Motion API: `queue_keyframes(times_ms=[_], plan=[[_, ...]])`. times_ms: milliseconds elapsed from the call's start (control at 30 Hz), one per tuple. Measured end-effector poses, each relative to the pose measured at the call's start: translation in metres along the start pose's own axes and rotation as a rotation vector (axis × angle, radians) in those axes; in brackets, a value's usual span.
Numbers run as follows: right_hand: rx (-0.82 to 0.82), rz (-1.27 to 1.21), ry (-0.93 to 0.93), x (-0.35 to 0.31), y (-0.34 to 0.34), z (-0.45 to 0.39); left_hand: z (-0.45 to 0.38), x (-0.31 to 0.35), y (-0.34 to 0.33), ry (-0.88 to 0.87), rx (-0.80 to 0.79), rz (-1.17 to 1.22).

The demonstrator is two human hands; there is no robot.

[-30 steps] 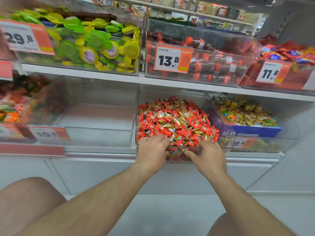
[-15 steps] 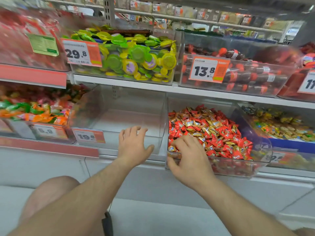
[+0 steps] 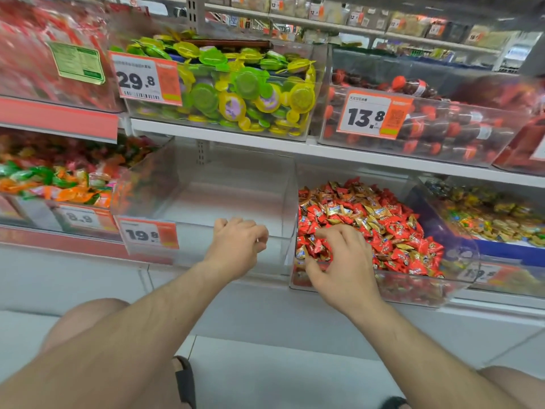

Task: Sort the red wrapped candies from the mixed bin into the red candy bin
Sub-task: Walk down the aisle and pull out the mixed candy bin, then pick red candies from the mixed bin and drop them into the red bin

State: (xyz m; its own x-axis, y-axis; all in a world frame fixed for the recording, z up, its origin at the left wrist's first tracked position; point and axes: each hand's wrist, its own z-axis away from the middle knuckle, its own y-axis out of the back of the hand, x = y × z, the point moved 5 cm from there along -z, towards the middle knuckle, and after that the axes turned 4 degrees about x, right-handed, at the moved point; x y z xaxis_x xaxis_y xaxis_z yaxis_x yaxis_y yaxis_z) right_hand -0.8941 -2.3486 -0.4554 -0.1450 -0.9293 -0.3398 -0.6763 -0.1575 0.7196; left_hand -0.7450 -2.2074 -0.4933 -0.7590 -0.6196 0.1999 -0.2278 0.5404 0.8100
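White metal shelves run across a shop aisle, stacked in tiers, with a perforated upright post at the back. Orange price tags hang on clear bin fronts. Below lies a pale tiled floor. Further stocked shelving stands behind, evenly lit.

Clear bin open-topped; shelf low overhead

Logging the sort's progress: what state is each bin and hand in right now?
Mixed bin: heaped with red and gold wrapped candies.
Clear bin beside it: no candy visible inside.
Left hand: fingers curled, over the clear bin's front edge.
Right hand: fingers curled into the candies.
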Motion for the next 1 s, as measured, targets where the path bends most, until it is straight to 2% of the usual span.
queue_keyframes(times_ms=[133, 500, 733, 867, 1000], plan=[[-0.088, 0.032, -0.068, 0.011, 0.001, 0.001, 0.026, 0.01, -0.003, -0.028, -0.01, -0.039], [-0.085, 0.013, -0.125, 0.033, 0.019, 0.014, 0.035, 0.007, 0.008, -0.04, 0.043, 0.067], [-0.087, 0.012, -0.147, 0.04, 0.031, 0.012, 0.034, 0.021, 0.013, -0.012, 0.037, 0.054], [-0.055, -0.011, -0.173, 0.046, 0.046, -0.002, 0.011, 0.064, 0.033, -0.14, 0.125, 0.139], [-0.18, -0.021, -0.261, 0.071, 0.06, -0.02, -0.019, 0.118, 0.033, -0.286, 0.128, 0.195]])
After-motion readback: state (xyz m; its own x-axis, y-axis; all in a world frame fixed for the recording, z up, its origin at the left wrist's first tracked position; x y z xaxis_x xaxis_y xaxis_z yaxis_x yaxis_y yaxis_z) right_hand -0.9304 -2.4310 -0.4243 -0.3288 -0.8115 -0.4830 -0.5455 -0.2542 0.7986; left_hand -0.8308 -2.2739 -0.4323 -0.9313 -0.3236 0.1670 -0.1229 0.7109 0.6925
